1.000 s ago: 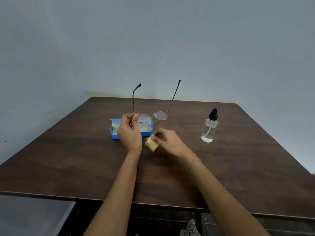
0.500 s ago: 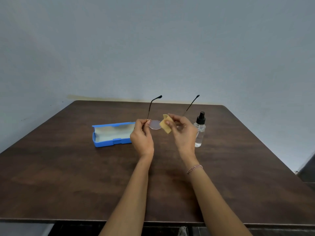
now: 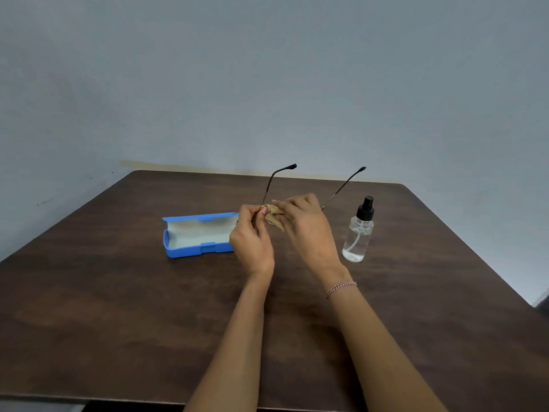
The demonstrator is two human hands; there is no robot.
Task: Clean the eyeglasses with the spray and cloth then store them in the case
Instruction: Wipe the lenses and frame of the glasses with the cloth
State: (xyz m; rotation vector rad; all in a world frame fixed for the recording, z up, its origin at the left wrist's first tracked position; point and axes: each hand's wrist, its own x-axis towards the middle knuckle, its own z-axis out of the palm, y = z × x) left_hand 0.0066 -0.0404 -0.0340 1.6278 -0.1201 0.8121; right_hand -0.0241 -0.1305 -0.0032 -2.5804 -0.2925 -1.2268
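Two items flanked hands on dark wooden table (image 3: 118,307): open blue glasses case (image 3: 196,236) at 9 o'clock, upright clear spray bottle (image 3: 358,236) at 3 o'clock, both apart from hands. Left hand (image 3: 252,242) pinched eyeglasses (image 3: 268,187) at frame edge, temples pointing toward 12. Right hand (image 3: 306,227), fingers curled, pressed tan cloth (image 3: 274,217) against lens. Lenses mostly hidden behind fingers and cloth.
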